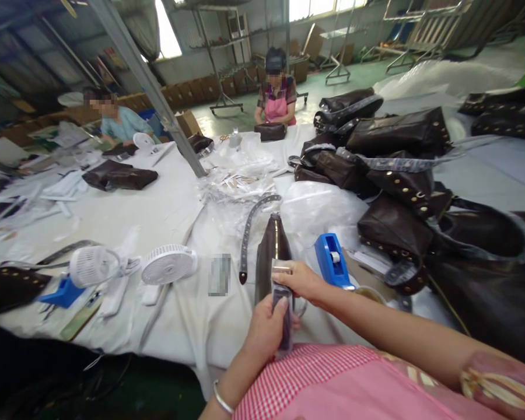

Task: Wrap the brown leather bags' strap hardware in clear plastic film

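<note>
A dark brown leather bag (269, 248) stands on edge on the white table (166, 204) right in front of me, its studded strap (250, 227) arching up to the left. My left hand (266, 329) is closed around a small dark piece wrapped in clear plastic (283, 315) at the bag's near end. My right hand (301, 281) pinches the top of that same wrapped piece. A blue tape dispenser (331, 261) sits just right of my right hand.
A big pile of dark studded bags (402, 175) fills the right side. Clear plastic bags (240, 181) lie behind the bag. Two small white fans (168, 263) (94, 265) stand at left. Two other people work at the far side; a slanted metal post (157, 99) rises mid-table.
</note>
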Motion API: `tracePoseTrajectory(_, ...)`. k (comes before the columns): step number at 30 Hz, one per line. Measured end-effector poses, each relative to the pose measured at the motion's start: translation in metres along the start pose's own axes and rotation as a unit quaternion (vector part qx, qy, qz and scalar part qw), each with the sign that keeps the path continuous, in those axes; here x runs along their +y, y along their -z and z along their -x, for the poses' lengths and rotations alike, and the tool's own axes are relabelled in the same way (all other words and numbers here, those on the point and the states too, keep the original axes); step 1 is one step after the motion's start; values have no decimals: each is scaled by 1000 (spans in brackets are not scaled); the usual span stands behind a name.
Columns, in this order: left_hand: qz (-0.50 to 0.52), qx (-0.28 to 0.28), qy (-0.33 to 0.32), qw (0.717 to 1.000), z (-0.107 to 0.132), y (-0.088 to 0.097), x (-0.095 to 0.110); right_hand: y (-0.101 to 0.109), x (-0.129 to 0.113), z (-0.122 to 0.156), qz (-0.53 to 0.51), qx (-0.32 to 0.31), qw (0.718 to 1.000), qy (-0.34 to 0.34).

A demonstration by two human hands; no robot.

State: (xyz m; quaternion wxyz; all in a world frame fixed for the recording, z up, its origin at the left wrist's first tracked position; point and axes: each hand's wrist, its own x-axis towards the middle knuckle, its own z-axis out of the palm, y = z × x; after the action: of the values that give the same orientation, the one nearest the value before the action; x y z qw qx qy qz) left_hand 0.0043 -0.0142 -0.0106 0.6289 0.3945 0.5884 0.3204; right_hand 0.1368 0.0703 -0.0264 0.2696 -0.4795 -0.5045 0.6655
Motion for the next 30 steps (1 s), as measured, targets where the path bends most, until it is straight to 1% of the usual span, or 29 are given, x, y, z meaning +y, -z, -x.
tracePoseTrajectory(2,-61,68,-52,994,-5,7,-6,-2,11,-4,54,51,997,-6)
tracePoseTrajectory(4,-140,139,-111,974,-16,26,-11,-1,24,-7,112,104,988,5)
tracePoseTrajectory(5,-185,172,-125,959,-25,39,-13,0,30,-8,142,122,982,20)
tracePoseTrajectory(6,-227,197,-127,945,-35,53,-16,2,34,-8,171,131,976,35)
tracePoseTrajectory(7,-272,227,-112,928,-47,67,-19,3,37,-8,199,134,970,49)
tracePoseTrajectory(9,-320,264,-76,907,-75,91,-26,6,37,-5,242,124,959,79)
tracePoseTrajectory(10,-339,275,-59,898,-90,101,-30,7,34,-3,255,112,955,100)
tracePoseTrajectory(12,-376,280,-34,883,-118,112,-37,7,26,2,268,84,948,148)
tracePoseTrajectory(15,-428,276,-4,861,-151,116,-44,1,13,7,267,62,942,194)
tracePoseTrajectory(17,-452,264,19,852,-165,116,-47,-2,6,7,261,62,942,203)
tracePoseTrajectory(20,-478,242,38,843,-177,120,-44,-1,2,7,253,61,943,209)
tracePoseTrajectory(22,-496,240,27,834,-179,126,-33,4,1,6,249,65,942,214)
tracePoseTrajectory(23,-505,243,16,828,-177,131,-23,8,0,5,246,70,942,217)
tracePoseTrajectory(25,-522,256,-14,814,-169,141,4,15,-2,3,238,84,942,222)
tracePoseTrajectory(28,-536,289,-67,790,-141,153,56,22,-13,-3,210,90,948,223)
tracePoseTrajectory(29,-535,310,-88,781,-127,154,73,23,-19,-4,196,87,952,219)
tracePoseTrajectory(30,-522,343,-124,771,-111,151,88,23,-26,-6,177,81,957,213)
